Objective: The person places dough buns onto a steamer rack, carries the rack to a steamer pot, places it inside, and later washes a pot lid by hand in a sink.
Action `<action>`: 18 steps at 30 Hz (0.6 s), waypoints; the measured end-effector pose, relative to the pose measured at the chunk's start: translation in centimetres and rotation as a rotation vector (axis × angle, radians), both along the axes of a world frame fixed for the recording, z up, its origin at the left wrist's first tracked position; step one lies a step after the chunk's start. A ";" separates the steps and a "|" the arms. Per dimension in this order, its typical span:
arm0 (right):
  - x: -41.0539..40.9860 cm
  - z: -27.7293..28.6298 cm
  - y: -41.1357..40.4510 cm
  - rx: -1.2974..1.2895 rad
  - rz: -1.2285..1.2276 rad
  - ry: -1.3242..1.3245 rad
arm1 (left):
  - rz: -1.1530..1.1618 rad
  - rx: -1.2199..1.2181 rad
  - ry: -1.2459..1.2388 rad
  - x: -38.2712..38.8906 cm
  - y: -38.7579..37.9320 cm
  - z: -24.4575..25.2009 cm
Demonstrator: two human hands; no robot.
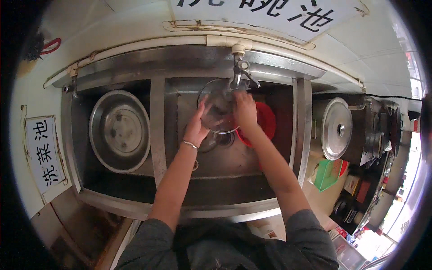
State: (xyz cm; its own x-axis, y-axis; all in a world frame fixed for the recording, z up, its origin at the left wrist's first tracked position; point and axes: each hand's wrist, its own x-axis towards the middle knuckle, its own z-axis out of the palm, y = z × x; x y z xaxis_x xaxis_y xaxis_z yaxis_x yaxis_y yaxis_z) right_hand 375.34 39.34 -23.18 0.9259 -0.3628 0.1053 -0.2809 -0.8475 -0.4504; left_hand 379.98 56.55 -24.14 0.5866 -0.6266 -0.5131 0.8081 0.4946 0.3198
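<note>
A round, see-through lid with a thin metal rim, apparently glass (219,116), is tilted under the faucet (240,71) in the middle sink basin. My left hand (198,123) grips its left edge, and some fingers show through it from behind. A bracelet circles that wrist. My right hand (245,109) lies over the lid's right side, just below the spout, with its fingertips blurred. Whether it grips the rim is unclear. Behind my right hand sits a red plastic basin (268,119), partly covered. Other round, clear pieces (211,143) lie on the sink floor below the lid.
A large oval-looking metal basin (123,128) stands in the left sink compartment, past the steel divider (157,125). To the right are a lidded metal pot (337,128) and a green plastic basket (327,175). A water pipe (152,42) runs along the wall, beside signs bearing writing.
</note>
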 end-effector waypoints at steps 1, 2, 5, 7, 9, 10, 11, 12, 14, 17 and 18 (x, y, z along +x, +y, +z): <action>-2.1 -1.0 1.6 0.002 0.005 0.001 | 0.005 0.002 0.001 0.0 0.4 0.0; -4.0 -2.5 3.2 0.036 0.151 -0.033 | 0.032 0.017 0.006 -0.1 0.1 -0.2; -1.1 -2.0 6.7 0.116 0.314 -0.148 | 0.015 -0.048 0.058 -0.6 1.6 -3.2; 2.0 -1.0 4.6 0.139 0.286 -0.209 | -0.025 0.017 0.153 -1.4 0.6 -2.7; 4.1 -0.7 0.6 0.114 0.002 0.306 | -0.080 0.065 0.190 -1.5 -0.1 -0.9; 3.1 -0.8 0.4 0.122 0.009 0.305 | 0.012 0.088 0.064 -1.0 0.1 -0.2; 1.2 -0.8 0.6 0.068 0.035 0.204 | 0.102 0.110 -0.063 -0.7 0.4 0.1; -0.3 -0.6 1.2 0.010 0.061 0.097 | 0.116 0.113 -0.029 -0.1 1.3 0.2; -2.5 -1.9 5.0 0.088 0.211 -0.008 | 0.120 0.081 0.008 -0.2 2.0 -2.1; 0.5 -2.1 6.1 0.096 0.279 -0.154 | 0.060 -0.025 0.130 -1.4 1.1 -2.7; 2.5 -1.9 5.3 0.032 0.215 -0.216 | 0.014 -0.090 0.195 -1.6 0.7 -2.1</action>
State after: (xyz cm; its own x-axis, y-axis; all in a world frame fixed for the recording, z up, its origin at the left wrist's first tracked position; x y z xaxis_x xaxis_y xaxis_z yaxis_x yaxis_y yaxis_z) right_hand 377.82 44.66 -25.04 0.9393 -0.1670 0.2998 0.0087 -0.8617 -0.5074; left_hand 378.38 57.22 -26.29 0.4909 -0.6676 -0.5598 0.8431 0.5259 0.1121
